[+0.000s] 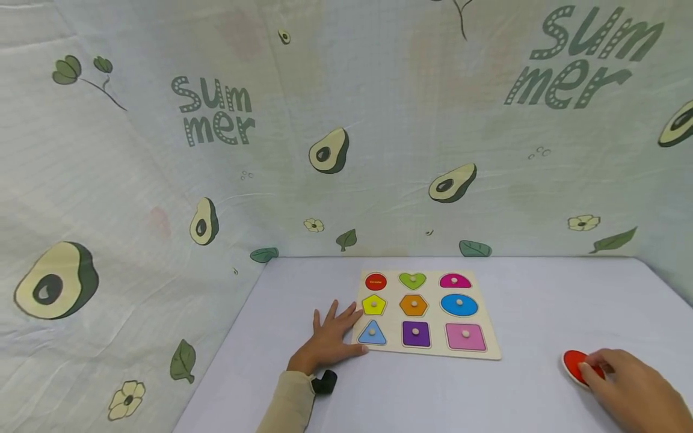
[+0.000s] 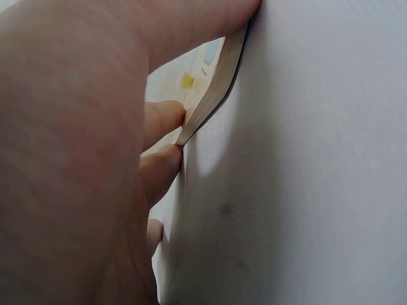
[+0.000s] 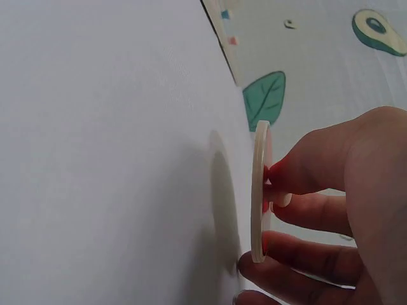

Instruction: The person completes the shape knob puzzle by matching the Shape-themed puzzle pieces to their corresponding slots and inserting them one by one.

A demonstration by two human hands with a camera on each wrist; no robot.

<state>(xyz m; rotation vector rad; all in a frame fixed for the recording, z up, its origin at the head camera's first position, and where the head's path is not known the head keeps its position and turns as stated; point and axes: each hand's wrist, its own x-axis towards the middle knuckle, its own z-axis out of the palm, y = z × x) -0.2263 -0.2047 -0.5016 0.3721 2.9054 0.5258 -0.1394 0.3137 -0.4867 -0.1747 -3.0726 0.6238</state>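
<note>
Your right hand [image 1: 633,388] pinches the red disc [image 1: 577,365] by its small knob, thumb and fingers [image 3: 305,175] curled round it, at the near right of the bench [image 1: 541,397], well apart from the puzzle board [image 1: 428,313]. The right wrist view shows the disc held just off the surface, its pale wooden edge [image 3: 259,190] turned to the camera and its shadow on the cloth below.

Your left hand [image 1: 330,340] lies flat with fingers spread, resting on the bench at the board's left edge. The left wrist view shows fingertips [image 2: 166,117] touching the board's edge [image 2: 216,82].

On the board eight pieces sit in their slots in three rows: a green heart [image 1: 412,280] and a magenta half-round [image 1: 455,281] at the back, a yellow pentagon [image 1: 374,305], an orange hexagon [image 1: 414,305] and a blue oval [image 1: 459,305] in the middle, a blue triangle [image 1: 372,333], a purple square [image 1: 415,334] and a pink square [image 1: 465,337] in front. The back left slot [image 1: 376,281] shows a red round recess with no knob. Nothing lies between the disc and the board.

A small black object [image 1: 325,382] sits by your left wrist. The bench wears a plain pale lilac cloth; behind and to the left hangs a light sheet [image 1: 216,150] printed with avocados, leaves and the word "Summer".
</note>
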